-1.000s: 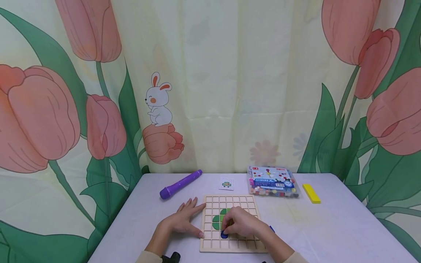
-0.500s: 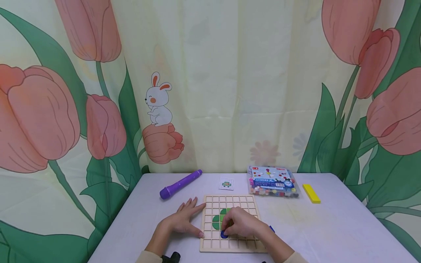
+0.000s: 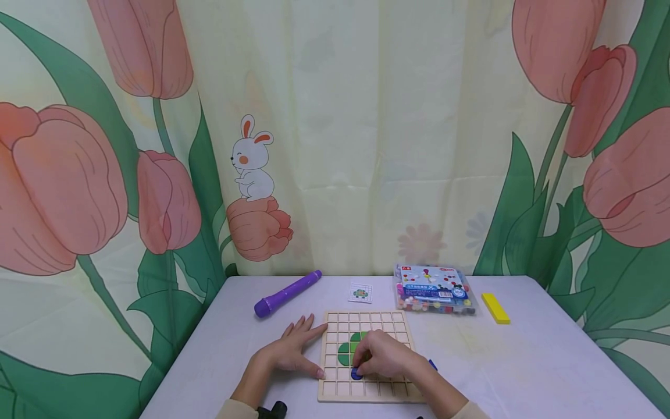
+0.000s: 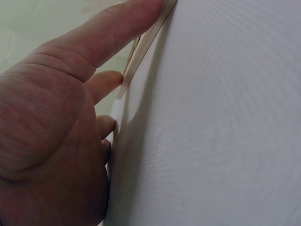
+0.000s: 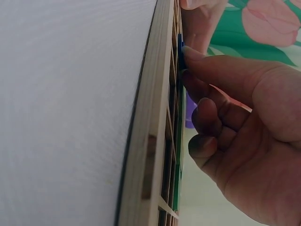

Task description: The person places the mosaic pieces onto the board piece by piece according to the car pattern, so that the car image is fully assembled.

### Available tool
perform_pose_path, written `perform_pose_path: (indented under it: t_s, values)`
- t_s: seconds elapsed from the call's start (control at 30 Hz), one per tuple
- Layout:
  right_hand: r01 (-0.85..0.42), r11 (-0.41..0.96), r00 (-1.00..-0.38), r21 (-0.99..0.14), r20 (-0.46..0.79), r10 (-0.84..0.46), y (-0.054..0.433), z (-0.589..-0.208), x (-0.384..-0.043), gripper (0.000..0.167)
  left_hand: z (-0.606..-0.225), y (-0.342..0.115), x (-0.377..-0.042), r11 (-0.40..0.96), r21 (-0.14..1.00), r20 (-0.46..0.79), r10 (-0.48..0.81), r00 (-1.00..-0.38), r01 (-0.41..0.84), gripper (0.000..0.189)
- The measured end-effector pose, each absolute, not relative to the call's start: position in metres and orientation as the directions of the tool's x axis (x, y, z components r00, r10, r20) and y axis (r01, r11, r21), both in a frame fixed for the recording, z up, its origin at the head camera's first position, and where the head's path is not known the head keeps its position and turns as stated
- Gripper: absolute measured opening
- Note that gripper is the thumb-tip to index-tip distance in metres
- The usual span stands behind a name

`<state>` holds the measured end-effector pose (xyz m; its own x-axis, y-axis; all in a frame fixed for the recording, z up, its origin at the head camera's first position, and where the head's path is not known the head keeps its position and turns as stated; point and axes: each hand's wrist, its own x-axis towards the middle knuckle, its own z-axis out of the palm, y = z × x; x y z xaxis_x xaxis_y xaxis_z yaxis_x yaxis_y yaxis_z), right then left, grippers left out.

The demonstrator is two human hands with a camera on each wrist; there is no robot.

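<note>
A wooden grid board [image 3: 335, 391] lies on the table, with green pieces [image 3: 344, 354] set in its middle squares. My right hand [image 3: 384, 355] is over the board, its thumb and forefinger pinching a small blue piece [image 3: 356, 374] at a square below the green ones. In the right wrist view the blue piece [image 5: 180, 52] stands at the grid's surface under the thumb tip, with the other fingers curled in. My left hand [image 3: 290, 349] lies spread at the board's left edge, thumb and forefinger touching it. In the left wrist view the thumb [image 4: 113, 35] presses the wooden edge.
Behind the board lies a small card [image 3: 360, 293] with a green grid picture. A purple microphone-like stick [image 3: 288, 294] is at back left. A clear box of colored beads [image 3: 435, 290] and a yellow bar [image 3: 495, 308] are at back right. Another blue piece [image 3: 432, 365] lies right of the board.
The blue piece has shifted very slightly under the right fingertips. Both hands otherwise keep their places.
</note>
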<state>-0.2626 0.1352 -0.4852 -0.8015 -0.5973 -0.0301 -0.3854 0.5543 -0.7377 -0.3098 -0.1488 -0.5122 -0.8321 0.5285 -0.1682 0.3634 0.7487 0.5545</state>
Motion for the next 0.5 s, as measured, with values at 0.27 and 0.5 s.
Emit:
perform_pose_path:
  t_s: [0.27,0.5]
  values:
    - [-0.410,0.554,-0.798,-0.725,-0.008,-0.602,0.139,-0.481,-0.264,0.009,-0.512,-0.149,-0.310,0.747,0.556,-0.172,0.532,-0.829,0.364,0.111]
    - [-0.408,0.517,-0.802,-0.753,0.025,-0.597,0.152,-0.475,-0.269,0.013,-0.513,-0.149,-0.311,0.752,0.553,-0.176,0.525,-0.833,0.357,0.112]
